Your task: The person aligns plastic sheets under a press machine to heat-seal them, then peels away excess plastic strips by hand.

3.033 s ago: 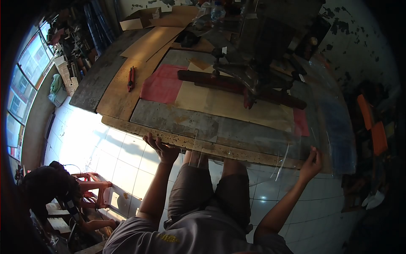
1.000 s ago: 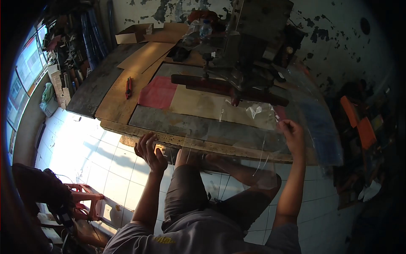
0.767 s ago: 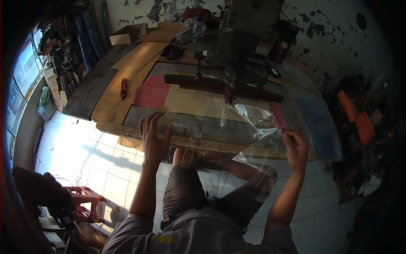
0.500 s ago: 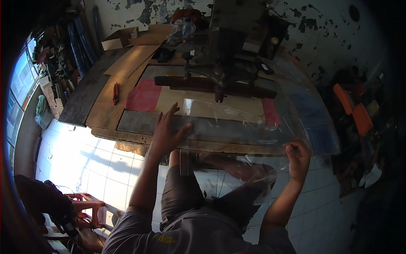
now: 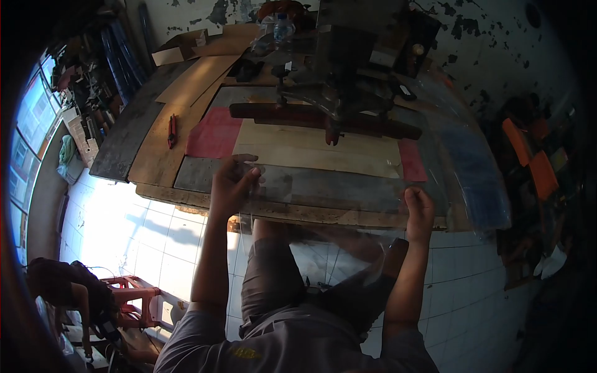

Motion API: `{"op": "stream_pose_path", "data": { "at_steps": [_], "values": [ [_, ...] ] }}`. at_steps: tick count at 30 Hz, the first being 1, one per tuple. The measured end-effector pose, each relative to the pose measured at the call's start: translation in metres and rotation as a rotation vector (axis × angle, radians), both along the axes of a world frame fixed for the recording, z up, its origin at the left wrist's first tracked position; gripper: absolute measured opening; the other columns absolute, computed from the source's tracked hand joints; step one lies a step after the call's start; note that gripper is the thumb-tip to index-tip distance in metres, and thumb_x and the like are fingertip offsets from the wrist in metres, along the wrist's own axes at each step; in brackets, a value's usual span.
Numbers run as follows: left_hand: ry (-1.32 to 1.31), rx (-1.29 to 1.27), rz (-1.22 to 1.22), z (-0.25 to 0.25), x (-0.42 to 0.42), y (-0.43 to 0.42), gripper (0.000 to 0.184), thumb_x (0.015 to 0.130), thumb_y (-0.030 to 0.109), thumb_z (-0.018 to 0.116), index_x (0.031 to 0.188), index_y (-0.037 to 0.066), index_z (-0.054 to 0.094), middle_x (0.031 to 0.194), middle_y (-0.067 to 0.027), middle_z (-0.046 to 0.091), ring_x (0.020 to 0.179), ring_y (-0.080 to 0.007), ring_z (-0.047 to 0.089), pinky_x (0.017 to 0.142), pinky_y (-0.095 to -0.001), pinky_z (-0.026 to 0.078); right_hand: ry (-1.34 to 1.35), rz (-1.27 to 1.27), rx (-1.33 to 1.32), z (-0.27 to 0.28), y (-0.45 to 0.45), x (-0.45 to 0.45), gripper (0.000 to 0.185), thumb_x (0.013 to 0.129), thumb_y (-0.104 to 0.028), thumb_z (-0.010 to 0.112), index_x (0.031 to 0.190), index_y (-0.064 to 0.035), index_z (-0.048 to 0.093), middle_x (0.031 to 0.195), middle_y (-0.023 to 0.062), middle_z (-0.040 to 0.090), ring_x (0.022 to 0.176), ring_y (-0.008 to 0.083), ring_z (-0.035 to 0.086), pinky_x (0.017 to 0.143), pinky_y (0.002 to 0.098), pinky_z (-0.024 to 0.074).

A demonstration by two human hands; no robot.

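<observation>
My left hand (image 5: 234,186) is at the table's front edge, thumb and fingers pinched on the left side of a clear plastic sheet (image 5: 348,239). My right hand (image 5: 420,210) has its fingers curled closed at the sheet's right side. Between them the sheet hangs over the table edge and my lap, hard to see against the background. Behind my hands a cream strip (image 5: 311,148) with pink ends (image 5: 213,132) lies on a grey board (image 5: 298,186). Above the strip's far side is a long dark-red bar (image 5: 273,114) of a heavy machine.
A red cutter knife (image 5: 172,132) lies on brown cardboard (image 5: 152,146) at left. Farther back are an open box (image 5: 180,50) and a plastic bottle (image 5: 283,28). Bluish plastic sheeting (image 5: 476,193) covers the table's right side. Another person (image 5: 71,292) is at lower left, near a red stool (image 5: 138,301).
My left hand has gone from spread fingers over the board to a pinch on the plastic sheet. My right hand has moved slightly up and left. The sheet is now stretched between both hands.
</observation>
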State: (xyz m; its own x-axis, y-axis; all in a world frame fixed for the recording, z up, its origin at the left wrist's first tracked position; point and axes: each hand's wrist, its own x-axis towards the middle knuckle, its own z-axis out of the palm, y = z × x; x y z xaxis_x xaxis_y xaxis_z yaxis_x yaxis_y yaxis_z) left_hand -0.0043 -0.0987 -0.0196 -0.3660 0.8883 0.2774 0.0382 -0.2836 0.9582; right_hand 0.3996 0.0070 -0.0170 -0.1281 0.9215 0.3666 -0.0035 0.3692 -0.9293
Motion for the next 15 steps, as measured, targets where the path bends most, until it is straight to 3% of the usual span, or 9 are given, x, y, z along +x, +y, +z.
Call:
{"op": "stream_pose_path", "data": {
  "at_steps": [4, 15],
  "values": [
    [0.133, -0.015, 0.085, -0.002, 0.006, 0.002, 0.038, 0.099, 0.012, 0.071, 0.133, 0.000, 0.058, 0.084, -0.0051, 0.073, 0.075, -0.0096, 0.069, 0.068, -0.0226, 0.052, 0.056, 0.028, -0.090, -0.024, 0.017, 0.002, 0.021, 0.103, -0.022, 0.068, 0.096, -0.0023, 0.069, 0.084, -0.0052, 0.059, 0.075, 0.0043, 0.048, 0.068, 0.0225, 0.0376],
    [0.129, -0.072, 0.123, 0.003, 0.010, 0.000, 0.053, 0.103, 0.013, 0.066, 0.150, 0.001, 0.044, 0.085, -0.0071, 0.076, 0.069, -0.0037, 0.062, 0.064, -0.0206, 0.047, 0.032, -0.040, -0.070, -0.027, 0.014, 0.005, 0.023, 0.103, -0.025, 0.068, 0.094, -0.0041, 0.066, 0.082, -0.0049, 0.057, 0.072, 0.0040, 0.047, 0.066, 0.0224, 0.0354]
  ]
}}
